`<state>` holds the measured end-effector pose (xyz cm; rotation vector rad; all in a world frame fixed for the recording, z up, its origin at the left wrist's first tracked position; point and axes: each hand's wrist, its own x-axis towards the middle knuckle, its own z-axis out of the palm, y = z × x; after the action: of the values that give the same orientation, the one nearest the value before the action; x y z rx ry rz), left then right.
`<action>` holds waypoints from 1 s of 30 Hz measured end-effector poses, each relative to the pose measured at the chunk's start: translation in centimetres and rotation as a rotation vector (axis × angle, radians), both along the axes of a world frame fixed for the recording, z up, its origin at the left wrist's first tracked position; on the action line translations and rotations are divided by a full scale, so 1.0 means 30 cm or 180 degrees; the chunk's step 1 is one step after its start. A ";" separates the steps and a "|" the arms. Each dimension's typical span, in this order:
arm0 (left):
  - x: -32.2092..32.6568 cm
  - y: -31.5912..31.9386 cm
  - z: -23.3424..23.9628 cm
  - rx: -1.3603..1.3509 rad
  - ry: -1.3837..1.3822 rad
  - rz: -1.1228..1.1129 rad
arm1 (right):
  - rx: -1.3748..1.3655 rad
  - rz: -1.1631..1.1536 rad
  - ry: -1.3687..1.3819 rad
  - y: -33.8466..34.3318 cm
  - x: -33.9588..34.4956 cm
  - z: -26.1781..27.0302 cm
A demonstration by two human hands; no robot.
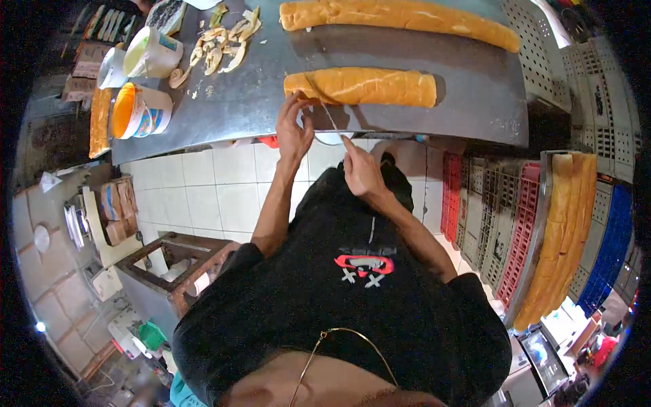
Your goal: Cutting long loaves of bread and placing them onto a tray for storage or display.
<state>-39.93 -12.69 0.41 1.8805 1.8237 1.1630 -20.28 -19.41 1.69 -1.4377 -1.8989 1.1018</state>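
A shorter golden baked roll (376,87) lies across the metal worktable (473,112) in front of me. My left hand (295,129) holds it near its left end with the fingertips, thumb apart from the fingers. My right hand (362,170) is shut on the handle of a long thin knife (330,116), forefinger stretched along it. The blade slants up and left across the roll, just right of my left fingertips. How deep it sits in the roll I cannot tell. Farther back lies a longer golden roll (396,18).
Pale baked trimmings (218,46) lie at the table's left, beside a bucket with orange contents (152,112) and another white bucket (165,56). Right of me, a tray of long rolls (564,234) stands by stacked plastic crates (488,219). A metal-framed stand (173,254) is behind my left arm.
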 end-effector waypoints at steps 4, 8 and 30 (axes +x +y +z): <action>-0.029 -0.012 -0.043 0.0056 -0.0031 -0.0058 | 0.0733 -0.0408 0.0475 -0.025 0.087 0.074; 0.039 0.023 0.003 0.0354 0.0448 -0.0110 | -0.0072 -0.1246 -0.0131 -0.057 0.217 0.100; 0.463 0.402 -0.011 -0.0270 0.1706 -0.1775 | -0.0208 -0.1540 -0.0755 -0.309 0.287 0.055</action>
<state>-26.03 -0.64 0.07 2.5800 1.3579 0.4104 -11.67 -28.67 3.32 -2.0021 -1.5405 0.7933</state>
